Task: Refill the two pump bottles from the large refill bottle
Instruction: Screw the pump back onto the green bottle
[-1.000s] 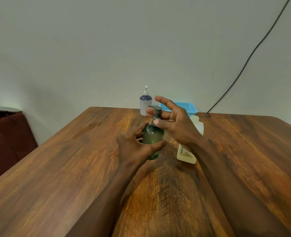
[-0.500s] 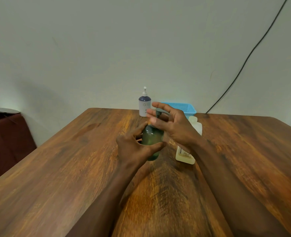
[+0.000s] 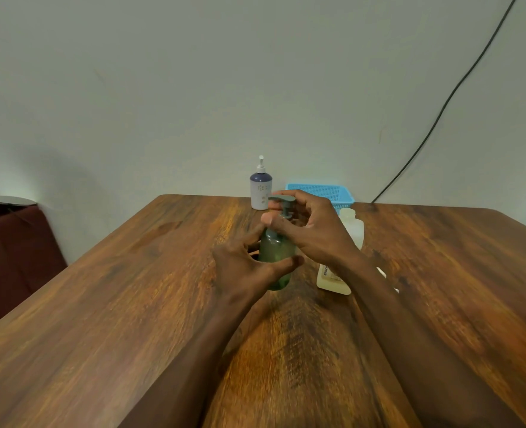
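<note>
Gripping green pump bottle [image 3: 278, 247], fill level unclear: left hand [image 3: 243, 268] round body, right hand [image 3: 315, 234] pinching its neck. Refill bottle [image 3: 353, 228] beside; white pump bottle [image 3: 260, 194] at desk's [image 3: 126, 304] far edge.

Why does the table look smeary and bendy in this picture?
Head view: the wide-angle lens bows the far edge of the brown wooden table; blur smears its grain near the bottom; the green pump bottle, gripped by the left hand, looks soft.

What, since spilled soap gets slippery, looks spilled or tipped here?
Nothing stands out: no spill on the table, and the green pump bottle and the far pump bottle stand upright. The refill bottle is partly hidden.
</note>
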Action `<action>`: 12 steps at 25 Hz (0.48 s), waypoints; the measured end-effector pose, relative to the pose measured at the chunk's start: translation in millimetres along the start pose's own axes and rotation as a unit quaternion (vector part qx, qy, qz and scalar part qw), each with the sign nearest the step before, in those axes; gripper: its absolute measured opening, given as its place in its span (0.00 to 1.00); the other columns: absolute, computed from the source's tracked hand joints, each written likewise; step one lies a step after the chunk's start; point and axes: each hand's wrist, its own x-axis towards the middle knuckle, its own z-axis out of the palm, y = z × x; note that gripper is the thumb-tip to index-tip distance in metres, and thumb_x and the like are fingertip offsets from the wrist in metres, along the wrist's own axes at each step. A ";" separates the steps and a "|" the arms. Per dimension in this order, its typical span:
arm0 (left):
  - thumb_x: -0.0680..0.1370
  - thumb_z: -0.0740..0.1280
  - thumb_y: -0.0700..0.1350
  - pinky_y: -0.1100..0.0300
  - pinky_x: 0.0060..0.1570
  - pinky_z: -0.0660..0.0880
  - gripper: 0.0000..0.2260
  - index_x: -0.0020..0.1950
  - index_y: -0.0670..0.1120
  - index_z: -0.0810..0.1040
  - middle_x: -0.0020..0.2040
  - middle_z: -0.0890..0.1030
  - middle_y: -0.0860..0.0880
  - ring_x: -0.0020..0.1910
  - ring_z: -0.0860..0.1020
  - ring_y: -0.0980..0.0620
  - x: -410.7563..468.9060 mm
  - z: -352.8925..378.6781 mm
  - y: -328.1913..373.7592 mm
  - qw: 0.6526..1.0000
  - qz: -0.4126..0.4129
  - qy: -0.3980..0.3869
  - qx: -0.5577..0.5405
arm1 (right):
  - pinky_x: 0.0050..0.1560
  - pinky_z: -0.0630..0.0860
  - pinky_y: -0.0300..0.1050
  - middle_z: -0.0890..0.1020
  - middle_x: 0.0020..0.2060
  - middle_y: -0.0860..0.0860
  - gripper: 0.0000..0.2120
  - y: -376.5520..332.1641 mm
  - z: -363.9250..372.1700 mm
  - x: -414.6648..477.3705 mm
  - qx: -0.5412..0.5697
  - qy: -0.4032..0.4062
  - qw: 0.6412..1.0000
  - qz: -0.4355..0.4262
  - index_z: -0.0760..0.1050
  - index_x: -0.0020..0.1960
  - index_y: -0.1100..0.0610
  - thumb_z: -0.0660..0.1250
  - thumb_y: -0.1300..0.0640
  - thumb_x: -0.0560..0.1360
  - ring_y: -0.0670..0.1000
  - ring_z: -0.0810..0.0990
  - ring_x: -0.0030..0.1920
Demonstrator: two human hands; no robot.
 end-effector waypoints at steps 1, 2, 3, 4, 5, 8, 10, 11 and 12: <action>0.65 0.82 0.60 0.69 0.49 0.81 0.37 0.71 0.50 0.79 0.61 0.84 0.57 0.56 0.83 0.63 0.7 -0.2 -1.1 1.000 0.000 0.006 -0.003 | 0.60 0.82 0.43 0.86 0.56 0.44 0.18 0.0 -3.3 0.0 0.045 -0.055 0.997 0.011 0.78 0.63 0.44 0.77 0.50 0.75 0.41 0.84 0.58; 0.65 0.82 0.61 0.67 0.50 0.82 0.38 0.72 0.49 0.78 0.63 0.84 0.54 0.58 0.83 0.61 1.0 -0.3 -2.4 1.000 0.002 0.010 -0.004 | 0.62 0.82 0.45 0.86 0.58 0.45 0.18 0.1 -5.8 0.1 0.079 -0.087 0.993 0.017 0.77 0.64 0.45 0.75 0.57 0.77 0.44 0.84 0.60; 0.65 0.81 0.62 0.66 0.51 0.82 0.39 0.73 0.49 0.78 0.64 0.84 0.53 0.58 0.83 0.61 0.8 -0.3 -3.8 1.000 0.004 0.012 -0.005 | 0.62 0.81 0.46 0.86 0.59 0.47 0.20 0.8 -7.2 -0.1 0.099 -0.092 0.991 0.016 0.77 0.65 0.47 0.75 0.62 0.77 0.46 0.84 0.61; 0.65 0.81 0.62 0.65 0.51 0.83 0.40 0.73 0.48 0.77 0.64 0.84 0.52 0.59 0.83 0.61 0.6 -0.4 -4.7 1.000 0.004 0.012 -0.007 | 0.62 0.81 0.46 0.87 0.58 0.48 0.21 2.0 -7.0 -0.3 0.104 -0.075 0.992 0.011 0.78 0.65 0.50 0.75 0.65 0.76 0.47 0.85 0.60; 0.65 0.82 0.62 0.64 0.51 0.83 0.40 0.73 0.49 0.77 0.64 0.84 0.52 0.59 0.83 0.61 0.3 -0.5 -5.1 1.000 0.004 0.011 -0.009 | 0.62 0.82 0.46 0.87 0.57 0.49 0.22 1.9 -5.8 -1.0 0.101 -0.049 0.994 0.006 0.79 0.66 0.53 0.76 0.65 0.75 0.46 0.85 0.59; 0.65 0.83 0.59 0.66 0.51 0.82 0.38 0.73 0.51 0.77 0.63 0.83 0.57 0.59 0.82 0.63 0.5 1.1 -4.2 1.000 -0.001 0.014 -0.024 | 0.59 0.83 0.43 0.87 0.54 0.47 0.23 -0.5 0.8 -1.8 0.067 0.016 0.998 -0.006 0.80 0.65 0.56 0.79 0.64 0.72 0.43 0.86 0.55; 0.65 0.83 0.59 0.70 0.50 0.80 0.37 0.71 0.56 0.76 0.59 0.82 0.64 0.57 0.82 0.66 -0.2 1.6 -2.3 0.999 0.000 0.022 -0.026 | 0.55 0.83 0.40 0.87 0.50 0.44 0.22 -2.0 7.9 -2.3 0.049 0.048 0.998 -0.015 0.81 0.63 0.55 0.81 0.63 0.71 0.40 0.86 0.52; 0.64 0.82 0.59 0.71 0.49 0.79 0.37 0.71 0.57 0.75 0.59 0.82 0.64 0.56 0.82 0.67 -0.5 1.8 -1.8 0.999 0.000 0.029 -0.025 | 0.53 0.83 0.37 0.86 0.49 0.42 0.23 -3.4 11.3 -2.9 0.044 0.063 0.997 -0.021 0.81 0.63 0.53 0.81 0.62 0.71 0.38 0.86 0.51; 0.64 0.82 0.59 0.71 0.49 0.79 0.37 0.72 0.57 0.75 0.60 0.83 0.62 0.56 0.82 0.66 -0.4 2.0 -1.6 0.999 -0.001 0.036 -0.022 | 0.51 0.82 0.34 0.85 0.49 0.41 0.23 -5.1 13.3 -3.4 0.040 0.075 0.996 -0.029 0.80 0.63 0.50 0.81 0.62 0.71 0.36 0.85 0.50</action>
